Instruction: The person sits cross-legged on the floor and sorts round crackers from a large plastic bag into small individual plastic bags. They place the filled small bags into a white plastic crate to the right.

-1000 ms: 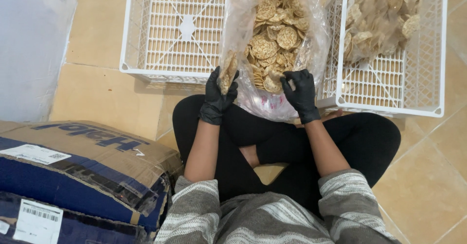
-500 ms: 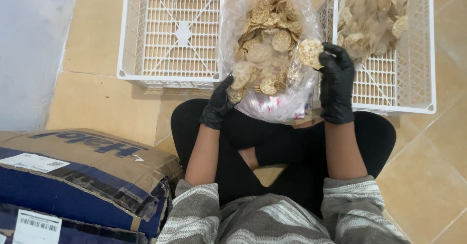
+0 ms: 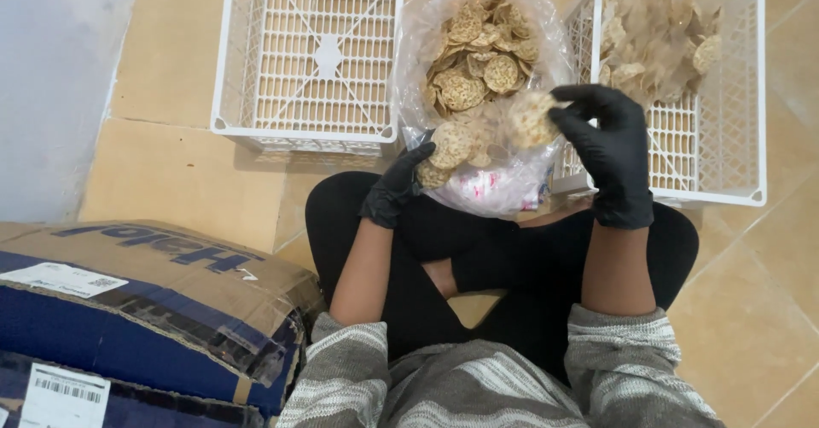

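here, round tan cracker (image 3: 531,119), netted surface, pinched in right hand (image 3: 607,151).

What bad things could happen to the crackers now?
The right hand pinches one round cracker by its edge, so it might snap or drop. The left hand grips the clear bag low on its side; the open, full bag could tip and spill crackers onto the floor.

Both forearms are bare. The black-gloved left hand (image 3: 394,191) sits lower, its fingers curled forward. The black-gloved right hand (image 3: 607,151) is raised higher, fingertips (image 3: 559,114) pinched together.
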